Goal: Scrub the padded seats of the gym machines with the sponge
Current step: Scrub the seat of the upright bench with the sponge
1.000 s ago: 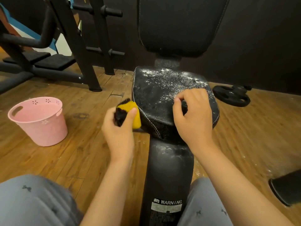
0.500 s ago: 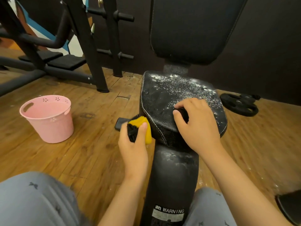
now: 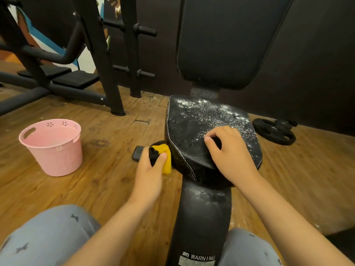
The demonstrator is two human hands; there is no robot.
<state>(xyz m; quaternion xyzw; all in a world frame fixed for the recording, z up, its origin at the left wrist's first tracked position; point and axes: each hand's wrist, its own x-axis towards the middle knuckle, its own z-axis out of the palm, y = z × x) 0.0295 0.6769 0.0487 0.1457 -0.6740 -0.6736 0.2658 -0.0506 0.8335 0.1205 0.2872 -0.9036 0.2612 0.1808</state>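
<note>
Here the left hand [image 3: 148, 175] grips the soft, likely light sponge [image 3: 166, 158] across its back, pressed against the left edge of the white-speckled seat [image 3: 188, 131]. The right hand [image 3: 230, 156] rests curled on the seat; whether it holds anything is unclear.

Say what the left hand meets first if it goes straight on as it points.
The left hand would likely meet the seat at once; its sponge seems to touch it.

Open floor [image 3: 107, 169] lies between seat [image 3: 192, 127] and pink bucket [image 3: 57, 162] (weight plate [image 3: 272, 131] rightward).
</note>
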